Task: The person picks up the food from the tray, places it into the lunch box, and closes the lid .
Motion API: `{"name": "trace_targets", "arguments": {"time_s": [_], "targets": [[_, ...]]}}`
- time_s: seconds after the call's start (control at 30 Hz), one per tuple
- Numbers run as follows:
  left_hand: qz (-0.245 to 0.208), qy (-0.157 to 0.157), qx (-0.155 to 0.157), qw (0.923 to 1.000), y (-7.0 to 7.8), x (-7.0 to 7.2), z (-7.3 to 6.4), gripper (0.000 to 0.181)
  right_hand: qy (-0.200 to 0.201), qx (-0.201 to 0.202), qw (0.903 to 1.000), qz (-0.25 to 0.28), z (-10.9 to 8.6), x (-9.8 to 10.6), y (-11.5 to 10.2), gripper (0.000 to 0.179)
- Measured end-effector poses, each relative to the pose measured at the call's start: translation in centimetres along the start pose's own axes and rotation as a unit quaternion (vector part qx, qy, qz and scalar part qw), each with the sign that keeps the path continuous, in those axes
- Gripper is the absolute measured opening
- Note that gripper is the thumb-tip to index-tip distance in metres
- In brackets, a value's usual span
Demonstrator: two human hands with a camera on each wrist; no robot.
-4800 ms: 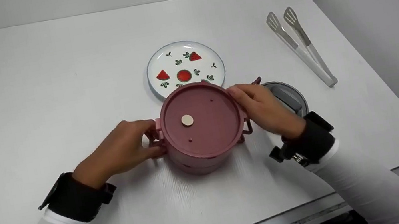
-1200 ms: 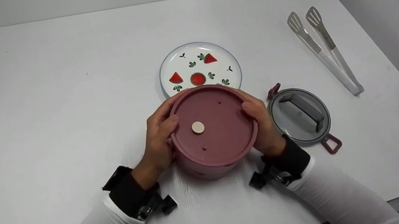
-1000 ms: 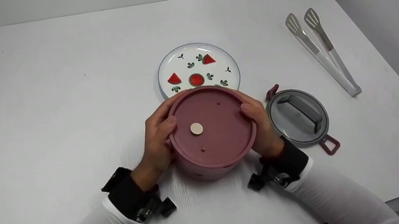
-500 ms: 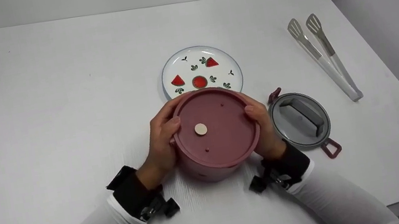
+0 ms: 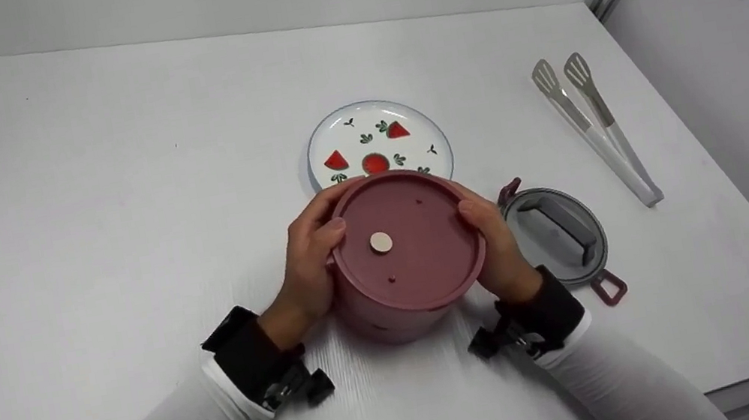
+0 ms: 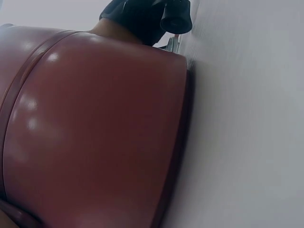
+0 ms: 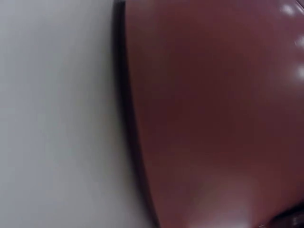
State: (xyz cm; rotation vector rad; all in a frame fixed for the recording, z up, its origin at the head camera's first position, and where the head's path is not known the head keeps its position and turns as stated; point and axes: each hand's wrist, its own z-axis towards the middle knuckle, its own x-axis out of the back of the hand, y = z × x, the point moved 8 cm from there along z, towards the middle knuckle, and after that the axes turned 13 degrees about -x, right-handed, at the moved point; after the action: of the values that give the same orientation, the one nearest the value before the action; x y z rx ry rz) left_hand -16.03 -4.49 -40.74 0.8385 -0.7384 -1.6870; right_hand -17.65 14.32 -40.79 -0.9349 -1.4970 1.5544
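A dusty-red round pot (image 5: 401, 323) stands on the white table, its top covered by a flat red lid (image 5: 428, 254) with a cream disc and two small nubs. My left hand (image 5: 308, 267) holds the pot's left side, fingers round the far side and thumb at the lid's rim. On the opposite side my right hand (image 5: 498, 242) grips it the same way. Both wrist views are mostly filled by the smooth red pot wall (image 6: 99, 128), with a dark shadow line along its base. Most of my fingers are hidden behind the pot.
Behind the pot lies a white plate (image 5: 352, 141) with watermelon pictures, its near edge covered. A grey lid (image 5: 540, 243) with a bar handle and red lugs sits beside my right hand. Metal tongs (image 5: 598, 134) lie farther right, near the table's right edge.
Earliest, my hands were at the clasps on the pot's sides; since then both have moved to wrap its upper rim. In the last second only the head view has shifted; the grip looks the same.
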Motion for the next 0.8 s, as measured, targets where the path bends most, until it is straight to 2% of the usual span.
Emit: {"name": "trace_targets", "arguments": {"time_s": [0.2, 0.27, 0.33, 0.4, 0.5, 0.57, 0.63, 0.67, 0.73, 0.8], "targets": [[-0.009, -0.005, -0.007, 0.9999, 0.2, -0.1, 0.1, 0.051, 0.009, -0.025, 0.9977, -0.062, -0.5, 0.6, -1.2, 0.047], [-0.010, -0.006, -0.006, 0.9999, 0.1, -0.2, -0.1, 0.051, 0.011, -0.030, 0.9933, -0.111, -1.1, 1.1, -1.9, 0.042], [-0.007, -0.007, -0.005, 0.9999, 0.1, -0.3, -0.3, 0.051, 0.014, -0.021, 0.9831, -0.181, -1.8, 1.8, -2.6, 0.040], [-0.004, -0.006, -0.007, 1.0000, 0.0, -0.3, -0.4, 0.051, 0.041, -0.004, 0.9627, -0.267, -2.8, 3.4, -3.3, 0.040], [-0.005, -0.012, -0.015, 0.9998, 0.1, -0.6, 0.0, 0.050, 0.117, -0.016, 0.9156, -0.384, -4.5, 7.1, -3.6, 0.040], [-0.001, -0.016, -0.021, 0.9996, 0.1, -0.6, 0.3, 0.050, 0.147, -0.065, 0.8850, -0.437, -5.4, 9.7, -2.9, 0.042], [0.005, -0.016, -0.025, 0.9995, 0.2, -0.5, 0.3, 0.049, 0.144, -0.126, 0.8574, -0.478, -6.2, 11.5, -1.5, 0.047], [0.009, -0.016, -0.025, 0.9995, 0.1, -0.4, 0.3, 0.050, 0.134, -0.152, 0.8474, -0.491, -6.5, 12.1, -0.8, 0.050], [0.014, -0.013, -0.024, 0.9995, 0.2, -0.2, 0.2, 0.050, 0.117, -0.187, 0.8352, -0.504, -6.9, 12.8, 0.4, 0.052], [0.012, -0.009, -0.025, 0.9996, 0.2, -0.1, 0.3, 0.050, 0.116, -0.194, 0.8313, -0.508, -6.8, 13.2, 0.9, 0.053]]}}
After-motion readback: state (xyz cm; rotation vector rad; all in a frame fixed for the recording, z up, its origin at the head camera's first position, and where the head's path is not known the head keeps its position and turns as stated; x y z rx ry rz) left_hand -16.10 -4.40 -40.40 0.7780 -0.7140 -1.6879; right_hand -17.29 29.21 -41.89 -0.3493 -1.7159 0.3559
